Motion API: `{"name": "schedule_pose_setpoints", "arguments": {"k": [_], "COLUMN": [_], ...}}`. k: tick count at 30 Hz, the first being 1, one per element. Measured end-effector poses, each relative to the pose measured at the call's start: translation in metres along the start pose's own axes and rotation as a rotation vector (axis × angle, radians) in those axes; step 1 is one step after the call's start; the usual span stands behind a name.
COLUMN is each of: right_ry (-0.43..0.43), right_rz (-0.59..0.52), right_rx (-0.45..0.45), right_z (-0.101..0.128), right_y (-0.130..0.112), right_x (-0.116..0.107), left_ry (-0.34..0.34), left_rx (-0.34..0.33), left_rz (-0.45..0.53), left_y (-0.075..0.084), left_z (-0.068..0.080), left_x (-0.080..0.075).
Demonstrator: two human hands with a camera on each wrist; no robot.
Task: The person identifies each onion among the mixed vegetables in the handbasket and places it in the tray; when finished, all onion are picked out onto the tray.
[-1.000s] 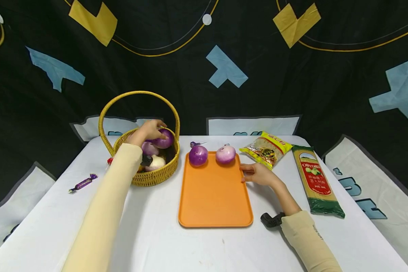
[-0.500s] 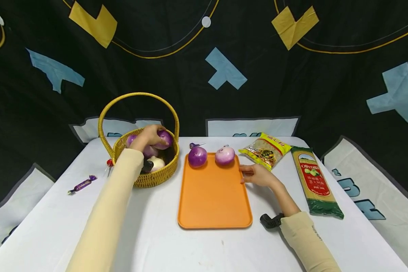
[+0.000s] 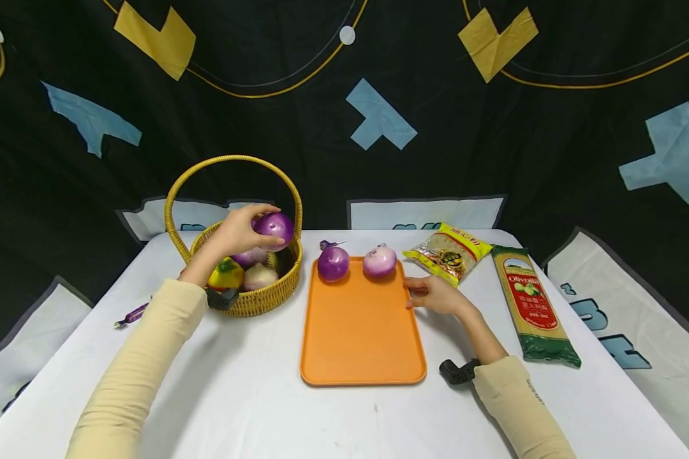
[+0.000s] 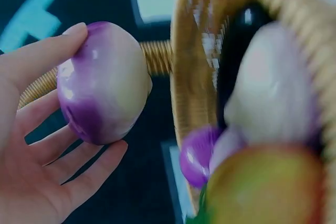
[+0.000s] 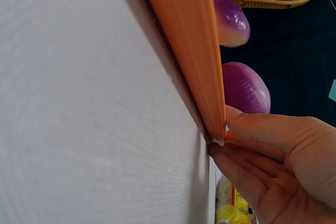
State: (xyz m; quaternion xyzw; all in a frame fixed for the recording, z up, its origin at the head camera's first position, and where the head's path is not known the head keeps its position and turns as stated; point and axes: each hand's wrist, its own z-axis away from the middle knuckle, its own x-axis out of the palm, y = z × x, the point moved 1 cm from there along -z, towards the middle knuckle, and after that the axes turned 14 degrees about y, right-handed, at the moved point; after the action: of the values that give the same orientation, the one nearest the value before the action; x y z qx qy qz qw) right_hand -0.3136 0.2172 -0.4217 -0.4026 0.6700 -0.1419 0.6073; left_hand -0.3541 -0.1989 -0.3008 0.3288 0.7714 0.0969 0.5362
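My left hand grips a purple-and-white onion just above the wicker basket; in the left wrist view thumb and fingers curve round it, apart from the basket's opening. Inside the basket lie more onions and a red-yellow fruit or vegetable with some green. My right hand pinches the right edge of the orange tray, its thumb on the rim in the right wrist view. Two onions rest at the tray's far end, a purple one and a paler one.
Right of the tray lie a yellow food packet and a green-and-gold pasta pack. A purple-wrapped candy lies left of the basket, partly behind my sleeve. The tall basket handle arches over the basket. A small purple-wrapped item sits behind the tray.
My left hand has lifted the onion up out of the basket, and its forearm has swung left, uncovering the red-yellow piece. My right hand stays on the tray edge.
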Motion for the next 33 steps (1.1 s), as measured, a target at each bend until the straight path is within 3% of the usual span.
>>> {"name": "schedule_pose_setpoints", "arguments": {"k": [5,11,16,21,28,33], "right_ry": [0.005,0.011,0.001,0.004,0.004,0.001], "right_rz": [0.005,0.020,0.006,0.005,0.020,0.020], "right_rx": [0.009,0.017,0.013,0.017,0.020,0.019], "right_z": [0.001,0.001,0.000,0.001,0.000,0.000], "right_y": [0.000,0.001,0.002,0.000,0.000,0.001], "right_x": [-0.002,-0.003,-0.001,-0.001,0.000,0.001], "left_ry": [0.010,-0.031,-0.059,-0.096,-0.145,-0.131], "left_rx": [0.092,0.195,0.190,0.192,0.185,0.192], "left_rz": [0.094,0.172,0.204,0.160,0.116,0.084], "left_y": [0.029,0.057,0.054,0.045,0.037,0.037], "left_z": [0.029,0.045,0.050,0.050,0.052,0.054], "left_x": [0.014,0.053,0.088,0.109,0.118,0.112]}}
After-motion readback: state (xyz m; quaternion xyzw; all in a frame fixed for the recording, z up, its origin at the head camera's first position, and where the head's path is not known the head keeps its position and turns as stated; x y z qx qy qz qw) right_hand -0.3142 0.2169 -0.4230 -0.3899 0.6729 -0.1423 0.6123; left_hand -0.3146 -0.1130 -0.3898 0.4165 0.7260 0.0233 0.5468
